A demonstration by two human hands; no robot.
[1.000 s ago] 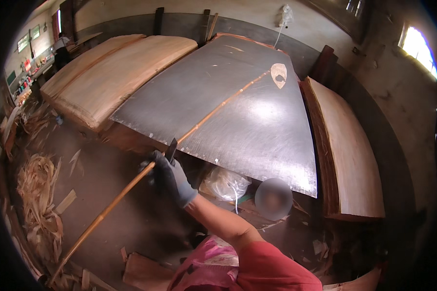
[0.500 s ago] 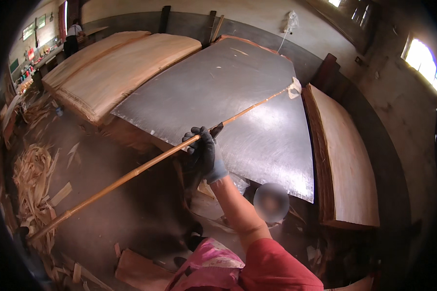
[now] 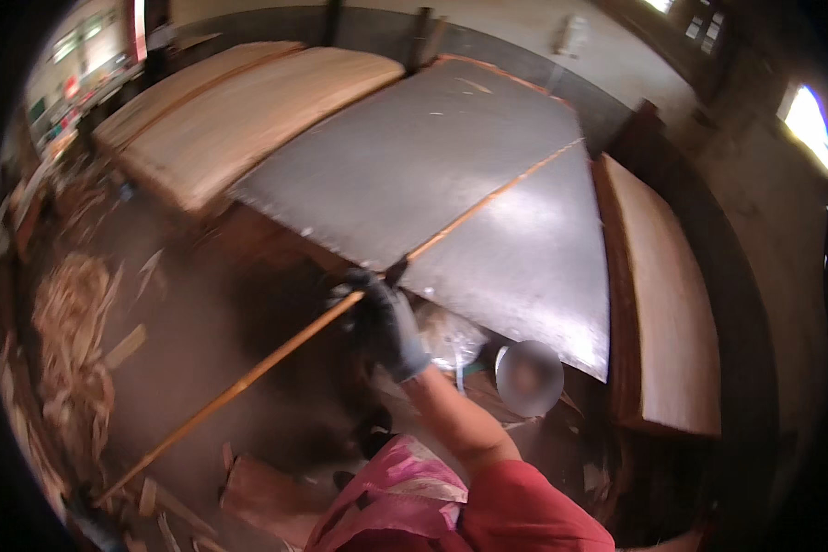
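My right hand, in a dark glove with a grey cuff, is closed around a long, thin bamboo pole. It grips the pole near the front edge of a large grey metal sheet. The pole's far part slants across the sheet toward its far right corner. At the pole's near end, low on the left, my left hand shows as a dark gloved shape closed on it. The left fingers are in shadow and blurred. I cannot make out anything at the far tip.
Stacks of thin wood sheets stand left and right of the metal sheet. A heap of wood shavings lies at left, with wood scraps by my feet. A round, blurred object sits below the sheet's front edge.
The pole's far end has moved up and right on the picture, and the white piece at its tip no longer shows. My right hand is slightly lower and left. The whole view has shifted.
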